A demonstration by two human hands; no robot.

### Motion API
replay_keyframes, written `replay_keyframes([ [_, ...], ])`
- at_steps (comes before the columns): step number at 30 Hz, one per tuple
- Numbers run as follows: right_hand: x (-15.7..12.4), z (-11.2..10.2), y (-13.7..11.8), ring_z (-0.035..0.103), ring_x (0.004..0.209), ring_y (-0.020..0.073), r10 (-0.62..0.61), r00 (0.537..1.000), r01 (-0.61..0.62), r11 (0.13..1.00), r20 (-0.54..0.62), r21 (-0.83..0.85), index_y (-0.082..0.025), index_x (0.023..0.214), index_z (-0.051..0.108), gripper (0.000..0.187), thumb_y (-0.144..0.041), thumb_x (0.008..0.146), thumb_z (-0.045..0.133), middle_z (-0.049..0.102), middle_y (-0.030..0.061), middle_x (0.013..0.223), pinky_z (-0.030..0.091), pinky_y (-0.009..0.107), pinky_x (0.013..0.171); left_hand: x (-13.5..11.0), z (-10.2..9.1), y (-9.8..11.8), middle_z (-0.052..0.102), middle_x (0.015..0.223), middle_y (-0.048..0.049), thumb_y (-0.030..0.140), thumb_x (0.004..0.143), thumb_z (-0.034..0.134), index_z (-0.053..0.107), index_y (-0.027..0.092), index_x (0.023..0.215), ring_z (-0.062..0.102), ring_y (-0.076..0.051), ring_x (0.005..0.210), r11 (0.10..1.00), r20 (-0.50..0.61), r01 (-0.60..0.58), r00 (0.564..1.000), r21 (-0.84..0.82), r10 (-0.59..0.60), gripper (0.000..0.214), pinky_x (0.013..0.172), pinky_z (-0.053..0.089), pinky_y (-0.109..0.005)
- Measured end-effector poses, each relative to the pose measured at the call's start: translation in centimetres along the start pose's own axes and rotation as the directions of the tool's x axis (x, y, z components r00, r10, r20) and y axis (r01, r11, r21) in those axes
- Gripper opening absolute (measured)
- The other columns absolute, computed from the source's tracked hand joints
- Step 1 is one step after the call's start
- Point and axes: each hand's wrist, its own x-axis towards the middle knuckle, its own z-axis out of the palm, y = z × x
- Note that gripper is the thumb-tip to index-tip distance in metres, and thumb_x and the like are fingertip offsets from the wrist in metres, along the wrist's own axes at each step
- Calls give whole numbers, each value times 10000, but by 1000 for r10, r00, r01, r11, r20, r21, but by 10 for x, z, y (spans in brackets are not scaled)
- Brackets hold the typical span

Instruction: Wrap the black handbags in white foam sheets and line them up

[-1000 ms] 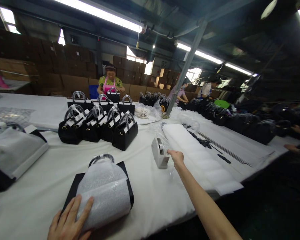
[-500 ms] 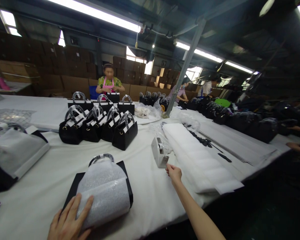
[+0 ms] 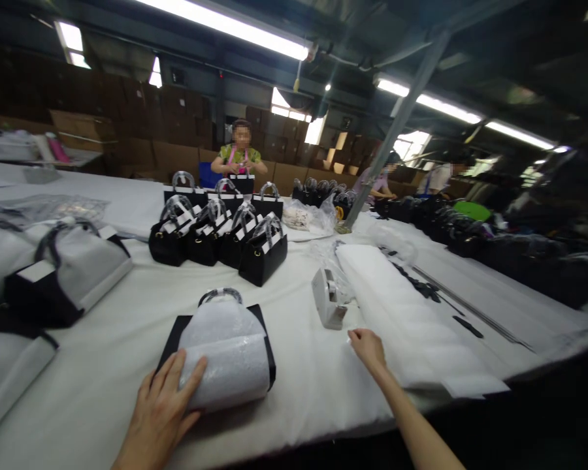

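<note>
A black handbag (image 3: 269, 356) lies on the white-covered table in front of me, with a white foam sheet (image 3: 225, 359) wrapped around its middle. Its handle (image 3: 220, 294), covered in clear plastic, sticks up at the back. My left hand (image 3: 164, 401) rests on the left side of the wrap, fingers spread and flat. To the right, my right hand (image 3: 367, 346) pinches a tiny pale piece, seemingly tape, between thumb and forefinger. Just beyond it stands a grey tape dispenser (image 3: 327, 303), apart from the fingers.
Right of the dispenser lies a stack of white foam sheets (image 3: 402, 313). Several black handbags (image 3: 264, 258) stand further back, and wrapped bags (image 3: 68, 281) lie at left. A metal post (image 3: 396, 130) rises through the table. Across it a person (image 3: 240, 156) handles a bag.
My right hand has come away from the tape dispenser, moving slightly toward me. The left hand stays on the wrapped handbag. The view has turned left, showing more wrapped bags.
</note>
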Motion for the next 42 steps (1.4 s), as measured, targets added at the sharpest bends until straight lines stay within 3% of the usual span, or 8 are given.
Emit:
replay_keyframes([
  [4,-2,-39,-81,640,784,254,-298,949,308,945,106,-109,-185,694,705,279,-295,839,494,704,113,787,399,298,661,8,-21,8,393,1432,-164,219,686,709,345,338,1406,392,-329,1287,998,69,59,996,-12,-58,816,988,364,-502],
  [6,-22,-66,-137,630,755,237,-557,810,585,791,184,-178,-197,756,705,297,-318,883,465,696,96,777,399,296,652,11,-29,11,387,1440,-159,250,680,737,344,340,1404,379,-325,1299,994,86,101,992,-31,-98,829,1004,353,-504],
  [9,-67,-110,-216,621,783,175,-881,338,893,411,332,181,-207,889,713,284,-329,921,458,697,67,850,424,251,707,13,-34,13,379,1449,-154,287,679,756,351,334,1397,366,-320,1312,987,95,144,986,-66,-137,826,1020,340,-506],
  [12,-97,-129,-273,625,761,129,-856,-184,760,188,484,622,-165,939,721,288,-359,916,508,704,55,844,443,194,688,13,-34,13,366,1460,-155,289,658,776,369,327,1381,363,-328,1317,984,99,147,986,-99,-137,831,1022,336,-523],
  [14,-101,-119,-301,634,758,118,-777,-341,676,188,529,712,-141,968,721,266,-336,890,558,715,55,859,450,173,674,13,-33,12,372,1459,-155,277,645,781,393,283,1360,356,-330,1323,981,100,156,984,-119,-145,814,1028,334,-529],
  [24,-86,-16,-379,641,823,139,-671,-115,988,1,733,156,-223,888,754,165,-171,769,652,739,-10,851,392,202,694,10,-25,8,359,1470,-162,209,623,747,429,162,1241,313,-325,1358,969,96,175,982,-177,-160,697,1052,332,-540],
  [36,-84,13,-387,621,807,180,-653,-125,992,-96,747,82,-245,936,744,199,-267,780,623,723,23,876,391,256,677,15,-32,8,391,1448,-160,206,595,798,81,261,1477,360,-326,1330,950,91,205,978,-233,-189,1138,1059,307,-552],
  [42,-85,18,-392,600,713,182,-633,-81,997,-56,769,59,-209,883,758,224,-365,740,683,691,48,727,393,250,611,15,-29,9,380,1452,-178,274,602,811,398,234,1355,350,-343,1333,957,116,213,974,-195,-193,860,1065,299,-573],
])
